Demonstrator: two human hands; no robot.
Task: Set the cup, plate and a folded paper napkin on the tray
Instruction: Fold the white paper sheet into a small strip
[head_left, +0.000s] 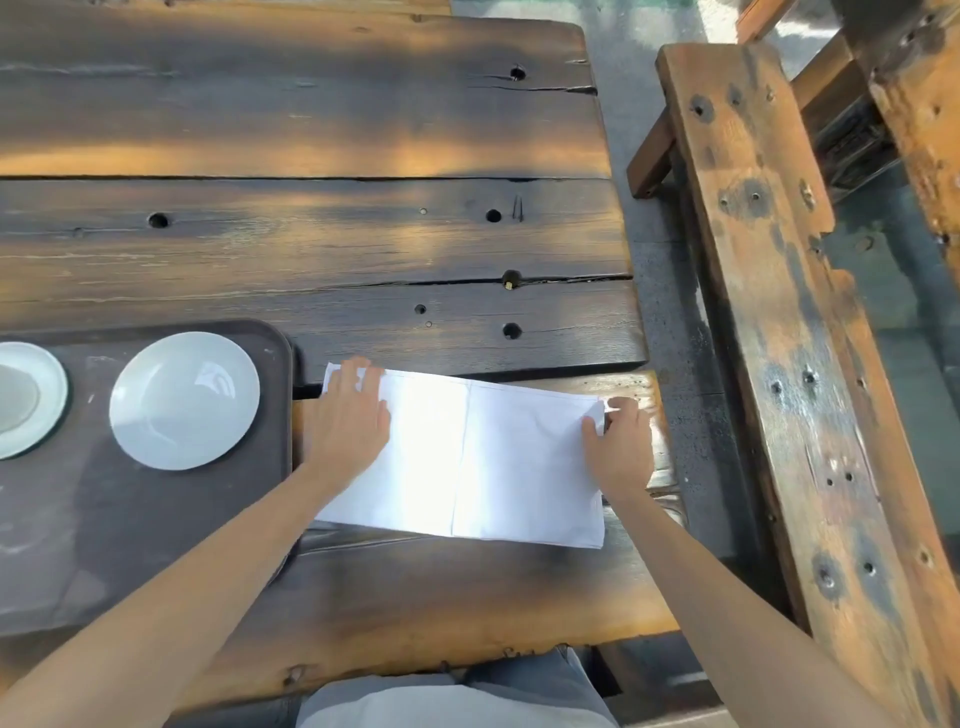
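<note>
White paper napkin (467, 457) lies flat just right of the tray (156, 545). I see left hand (348, 421) spread flat, pinning it; right hand (621, 447) pinching its right edge. Light, limp, creases easily, so take hold at the edges.

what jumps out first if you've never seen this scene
The bright white paper napkin stands out, spread on the dark wooden table just right of the tray. The left hand lies flat on its left end while the right hand pinches its right edge. A pale plate sits on the tray.
</note>
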